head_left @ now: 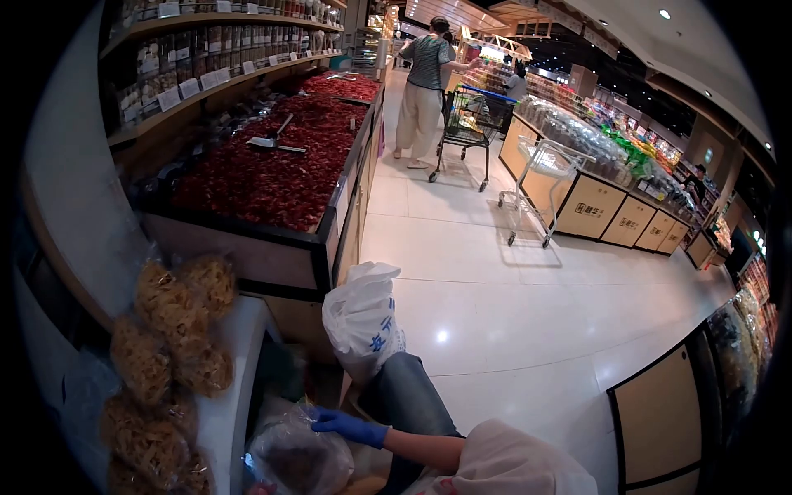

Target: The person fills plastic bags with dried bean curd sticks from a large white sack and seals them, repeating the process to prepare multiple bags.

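My right hand, in a blue glove, reaches in from the lower right. Its fingers are closed on the upper edge of a clear plastic bag with something dark inside, too blurred to name. My left hand is not in view. To the left of the bag, clear bags of yellowish dried food are piled on a white surface. Just beyond my bent knee in jeans stands a white carrier bag with blue print, against the wooden side of a display bin.
A long bin of dark red dried goods holds a metal scoop. Jars line the shelves above. A person stands by a dark shopping cart; a grey cart stands farther right.
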Demonstrator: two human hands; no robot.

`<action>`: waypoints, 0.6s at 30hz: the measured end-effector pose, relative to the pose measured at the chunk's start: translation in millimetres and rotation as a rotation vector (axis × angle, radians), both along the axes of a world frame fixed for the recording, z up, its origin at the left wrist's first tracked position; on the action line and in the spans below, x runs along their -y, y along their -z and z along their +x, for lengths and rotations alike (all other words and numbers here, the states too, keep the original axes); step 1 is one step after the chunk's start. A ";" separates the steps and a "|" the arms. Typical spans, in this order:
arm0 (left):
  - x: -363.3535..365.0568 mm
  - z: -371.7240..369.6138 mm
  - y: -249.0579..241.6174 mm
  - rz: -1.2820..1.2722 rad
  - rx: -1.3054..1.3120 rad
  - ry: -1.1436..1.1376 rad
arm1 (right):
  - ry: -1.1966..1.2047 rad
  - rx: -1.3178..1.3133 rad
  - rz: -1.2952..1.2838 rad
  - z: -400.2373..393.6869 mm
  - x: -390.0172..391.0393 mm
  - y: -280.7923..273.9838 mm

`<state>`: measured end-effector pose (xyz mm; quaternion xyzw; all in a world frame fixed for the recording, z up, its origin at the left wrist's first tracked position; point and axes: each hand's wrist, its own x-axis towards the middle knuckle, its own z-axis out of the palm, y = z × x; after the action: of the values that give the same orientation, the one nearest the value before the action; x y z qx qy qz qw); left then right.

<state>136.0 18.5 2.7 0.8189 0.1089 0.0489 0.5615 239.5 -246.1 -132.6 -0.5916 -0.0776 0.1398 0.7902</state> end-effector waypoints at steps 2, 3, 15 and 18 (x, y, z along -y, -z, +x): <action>-1.7 0.0 6.0 -0.152 -0.035 -0.054 | -0.056 -0.247 0.009 -1.9 3.5 -19.4; -2.7 -1.1 6.5 -0.152 -0.036 -0.056 | -0.058 -0.247 0.009 -0.6 4.5 -16.9; 7.4 18.3 38.2 -0.069 -0.057 -0.032 | 0.103 -0.044 -0.085 3.7 11.8 -22.7; 18.2 22.8 26.6 -0.171 -0.065 -0.078 | 0.130 -0.104 -0.079 -1.5 13.0 -58.0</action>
<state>158.8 0.3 -23.9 0.7642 0.1626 0.0348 0.6232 238.0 -259.2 -74.6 -0.6180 0.0075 0.1217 0.7766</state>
